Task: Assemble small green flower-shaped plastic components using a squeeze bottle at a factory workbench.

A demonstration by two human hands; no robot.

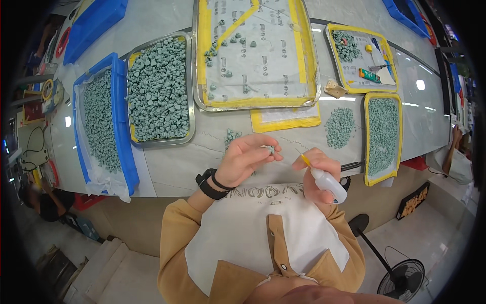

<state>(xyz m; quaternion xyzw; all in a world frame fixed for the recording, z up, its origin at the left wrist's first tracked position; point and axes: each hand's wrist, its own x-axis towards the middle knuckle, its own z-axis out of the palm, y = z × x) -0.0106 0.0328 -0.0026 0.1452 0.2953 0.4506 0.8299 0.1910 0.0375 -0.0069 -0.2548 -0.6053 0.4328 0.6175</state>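
My left hand [245, 156], with a black watch and band at the wrist, pinches a small grey-green stone-like piece [271, 150] between thumb and fingertips. My right hand [325, 163] is wrapped round a white squeeze bottle [330, 185]. The bottle's yellow tip with a thin needle [305, 158] points up and left toward the held piece, with a gap between them. A small heap of similar pieces [232, 137] lies on the table just beyond my left hand, partly hidden by it. A flat pile of smaller green pieces [340, 127] lies beyond my right hand.
A large yellow-edged tray [263, 61] with scattered pieces stands at the back. To the left are a full metal tray [191, 121] and a blue bin [123, 126]. On the right are a narrow yellow-rimmed tray [400, 121] and a tray with tools [354, 87]. A fan [402, 280] stands below right.
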